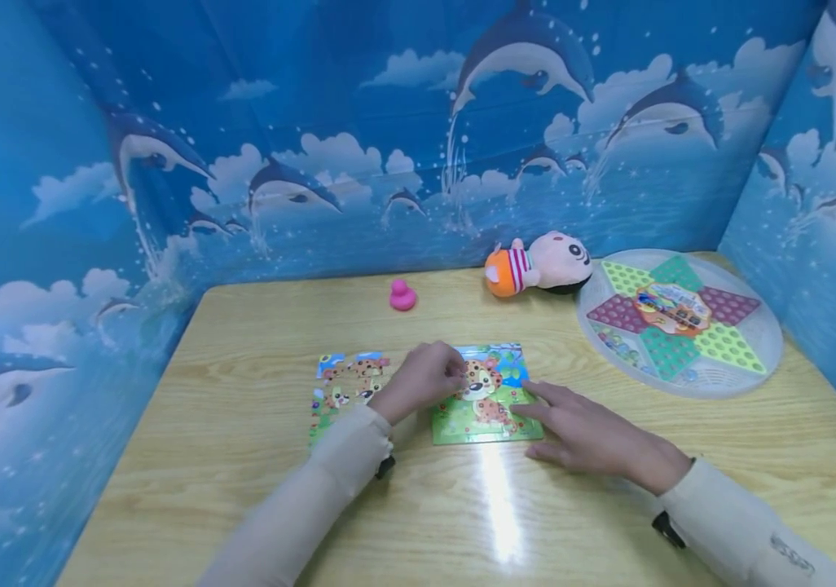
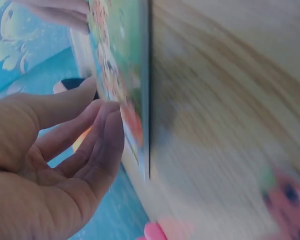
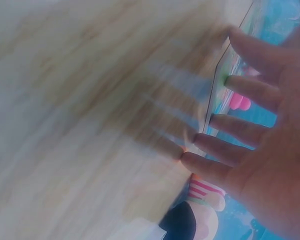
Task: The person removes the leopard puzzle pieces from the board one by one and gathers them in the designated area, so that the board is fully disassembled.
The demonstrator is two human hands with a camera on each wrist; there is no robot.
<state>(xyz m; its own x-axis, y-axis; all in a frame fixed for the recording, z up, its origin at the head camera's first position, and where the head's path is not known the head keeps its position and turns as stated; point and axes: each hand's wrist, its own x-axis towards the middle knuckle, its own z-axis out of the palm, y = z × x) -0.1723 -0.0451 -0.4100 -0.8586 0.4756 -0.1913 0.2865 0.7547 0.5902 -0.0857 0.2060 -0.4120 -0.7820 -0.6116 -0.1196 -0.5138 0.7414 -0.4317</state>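
Note:
A flat picture puzzle (image 1: 487, 424) with a spotted cartoon animal on green grass and blue sky lies mid-table. My left hand (image 1: 429, 375) is over its left side, fingers bent; in the left wrist view the fingertips (image 2: 111, 110) come right up to the picture, with nothing visible between them and the thumb. From the right, my right hand (image 1: 583, 428) reaches in with fingers spread, fingertips at the puzzle's right edge and thumb low by the corner. A second puzzle (image 1: 326, 416) with several spotted animals lies to the left, partly hidden by my left arm.
Behind the puzzles stands a pink toy duck (image 1: 402, 296). A plush doll (image 1: 539, 262) in a striped top lies by the back edge. To the right is a round game board (image 1: 737, 375) with a coloured star. Dolphin-printed sheets (image 1: 359, 98) hang around the table (image 1: 242, 342).

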